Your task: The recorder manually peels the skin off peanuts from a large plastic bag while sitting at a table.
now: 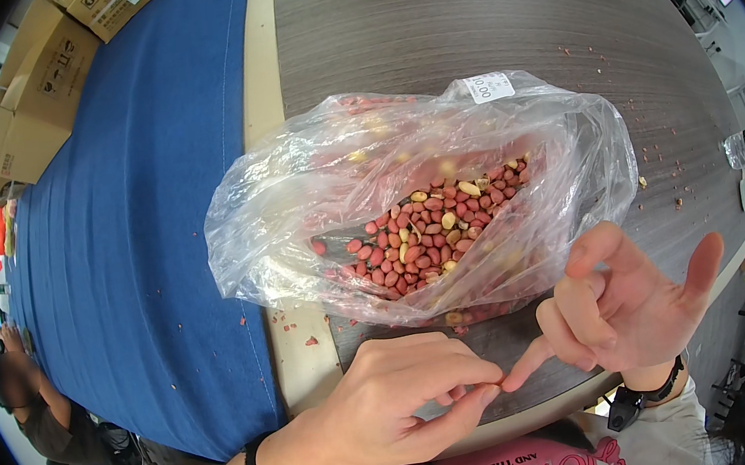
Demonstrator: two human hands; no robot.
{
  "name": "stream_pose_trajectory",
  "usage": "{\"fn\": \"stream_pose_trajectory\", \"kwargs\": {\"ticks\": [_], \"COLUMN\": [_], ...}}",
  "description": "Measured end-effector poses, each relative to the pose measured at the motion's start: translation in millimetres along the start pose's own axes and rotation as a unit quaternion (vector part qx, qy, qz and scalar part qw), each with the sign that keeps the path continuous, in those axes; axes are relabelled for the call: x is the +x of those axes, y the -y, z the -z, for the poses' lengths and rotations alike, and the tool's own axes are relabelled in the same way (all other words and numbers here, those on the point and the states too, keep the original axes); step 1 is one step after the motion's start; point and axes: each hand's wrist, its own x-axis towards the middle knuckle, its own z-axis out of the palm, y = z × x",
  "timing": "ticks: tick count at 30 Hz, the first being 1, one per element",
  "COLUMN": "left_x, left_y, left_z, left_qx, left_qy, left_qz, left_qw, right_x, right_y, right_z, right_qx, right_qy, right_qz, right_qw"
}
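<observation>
The left hand point(401, 404) pinches a small peanut point(493, 390) in a closed grip. The right hand point(624, 305) spreads open, its little finger touching it. Both hover over the worktop point(459, 21), just before the clear bag of peanuts point(424, 199).

Right in front of both hands sits the open plastic bag point(408, 219), its crumpled walls rising around the peanuts point(432, 230); the only way in is through the mouth on top. The left hand point(401, 404) and right hand point(624, 305) meet fingertip to fingertip just below it, leaving almost no gap. Beyond the bag the grey table point(459, 21) lies open. The blue cloth point(150, 212) to the left is open too, with cardboard boxes point(34, 87) at its far edge.
</observation>
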Motion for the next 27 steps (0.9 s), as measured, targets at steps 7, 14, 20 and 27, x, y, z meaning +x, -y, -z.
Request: {"fn": "stream_pose_trajectory", "kwargs": {"ticks": [7, 14, 20, 27], "left_x": [1.6, -4.0, -5.7, -0.8], "left_y": [4.8, 8.5, 9.2, 12.8], "left_z": [-4.3, -6.5, -10.1, -11.2], "left_qx": [0.050, 0.180, 0.265, 0.196], "left_qy": [-0.029, 0.003, 0.025, -0.021], "left_qz": [-0.041, -0.085, -0.129, -0.117], "left_qw": [0.997, 0.980, 0.955, 0.973], "right_x": [-1.8, -10.4, -11.3, -2.3], "right_y": [1.4, -6.5, -8.1, -13.7], "right_z": [-2.8, -8.7, -8.6, -3.4], "right_qx": [-0.050, -0.084, -0.073, -0.043], "right_qy": [0.000, 0.002, -0.005, 0.005], "right_qz": [-0.012, -0.035, -0.069, 0.035], "right_qw": [0.999, 0.996, 0.995, 0.998]}}
